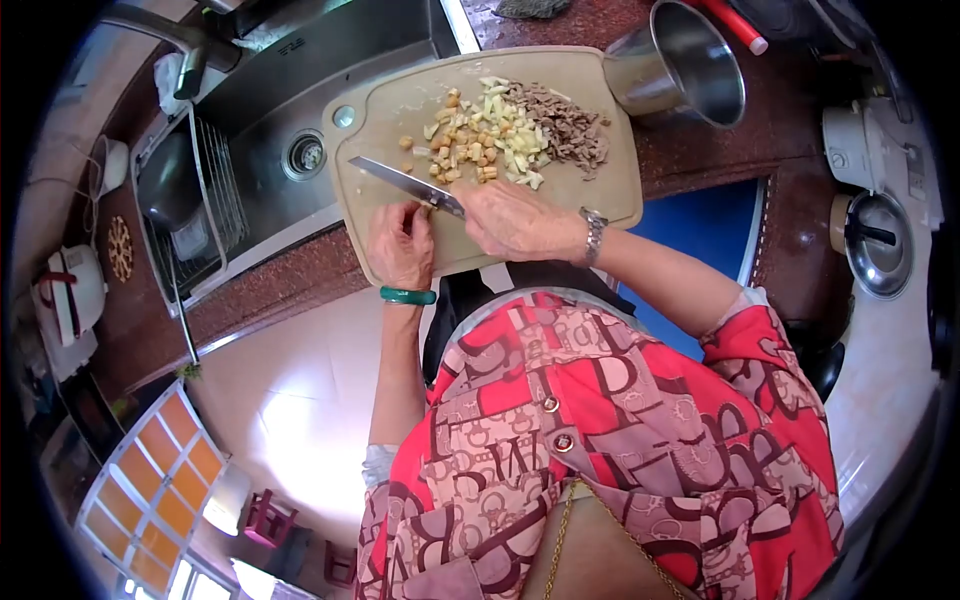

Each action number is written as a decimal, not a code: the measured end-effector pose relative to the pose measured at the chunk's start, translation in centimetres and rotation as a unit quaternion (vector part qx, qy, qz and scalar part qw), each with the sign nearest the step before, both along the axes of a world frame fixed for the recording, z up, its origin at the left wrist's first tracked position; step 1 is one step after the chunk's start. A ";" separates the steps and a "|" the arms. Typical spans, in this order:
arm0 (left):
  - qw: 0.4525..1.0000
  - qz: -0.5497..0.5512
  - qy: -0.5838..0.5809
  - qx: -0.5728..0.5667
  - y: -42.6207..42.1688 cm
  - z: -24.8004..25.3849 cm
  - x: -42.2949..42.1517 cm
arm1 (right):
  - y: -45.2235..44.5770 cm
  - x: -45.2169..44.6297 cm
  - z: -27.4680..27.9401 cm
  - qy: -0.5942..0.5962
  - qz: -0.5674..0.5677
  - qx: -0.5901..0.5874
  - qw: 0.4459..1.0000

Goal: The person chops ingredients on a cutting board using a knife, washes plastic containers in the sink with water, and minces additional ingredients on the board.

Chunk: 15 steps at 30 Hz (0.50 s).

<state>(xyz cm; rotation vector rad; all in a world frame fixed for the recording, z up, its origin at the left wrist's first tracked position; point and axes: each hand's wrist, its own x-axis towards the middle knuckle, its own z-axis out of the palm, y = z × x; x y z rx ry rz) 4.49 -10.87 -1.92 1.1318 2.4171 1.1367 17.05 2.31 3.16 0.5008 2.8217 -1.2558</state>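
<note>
My right hand is wrapped round a kitchen knife, its blade pointing left over the cutting board. Close beside the blade, my left hand has its fingers curled together at the board's near edge; what lies in them is hidden. Beyond the knife are small browned cubes, which look like tofu. Pale chopped pieces lie to their right, and a heap of grey-brown minced meat lies farther right.
A steel sink with a faucet and a wire rack is on the left. The metal pot touches the board's far right corner. A red-handled item and a lidded pan are farther right.
</note>
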 end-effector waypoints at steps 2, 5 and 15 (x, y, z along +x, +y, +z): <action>1.000 -0.006 0.022 -0.001 -0.1 -0.2 0.0 | -0.3 0.2 -0.2 0.038 0.007 0.002 0.999; 0.999 -0.019 0.039 0.015 -0.2 -0.4 -0.1 | -0.3 -0.1 0.3 0.010 0.016 -0.021 1.000; 0.999 -0.031 0.031 -0.002 -0.3 -0.8 -0.4 | -0.7 -4.0 -1.3 -0.026 -0.032 -0.012 0.999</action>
